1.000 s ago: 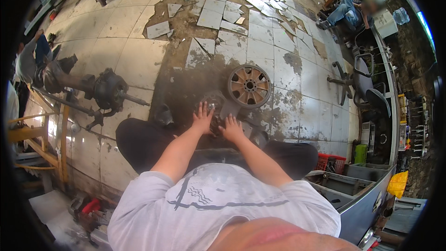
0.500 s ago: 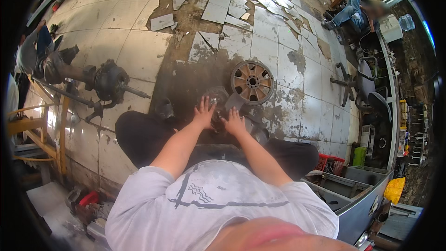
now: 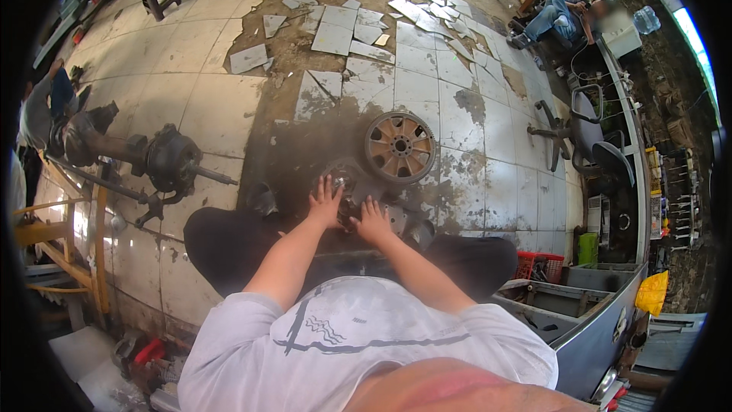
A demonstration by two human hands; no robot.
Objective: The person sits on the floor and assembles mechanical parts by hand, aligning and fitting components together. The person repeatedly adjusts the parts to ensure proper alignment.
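Both my hands rest on a dark, greasy metal machine part [image 3: 349, 177] on the floor between my knees. My left hand [image 3: 325, 204] lies on its left side with the fingers spread. On its right side my right hand [image 3: 373, 223] is stretched out, fingers apart, palm down. Neither hand grips anything that I can see. Much of the part is hidden under my hands or blurred. Just beyond my right hand a round toothed wheel with brown panels [image 3: 400, 146] lies flat. A small dark rounded metal piece [image 3: 262, 198] sits to the left of my left hand.
At the left stands a large axle-like assembly [image 3: 171, 159] with a rod sticking out toward me. Broken tiles [image 3: 333, 29] litter the floor ahead. An office chair [image 3: 587, 126] and a metal cabinet [image 3: 602, 320] are on the right. A seated person [image 3: 553, 15] is at the far right.
The whole view has shifted slightly. My right hand has turned and now lies flatter on the part. A dark flat piece that stuck up beyond it no longer shows there.
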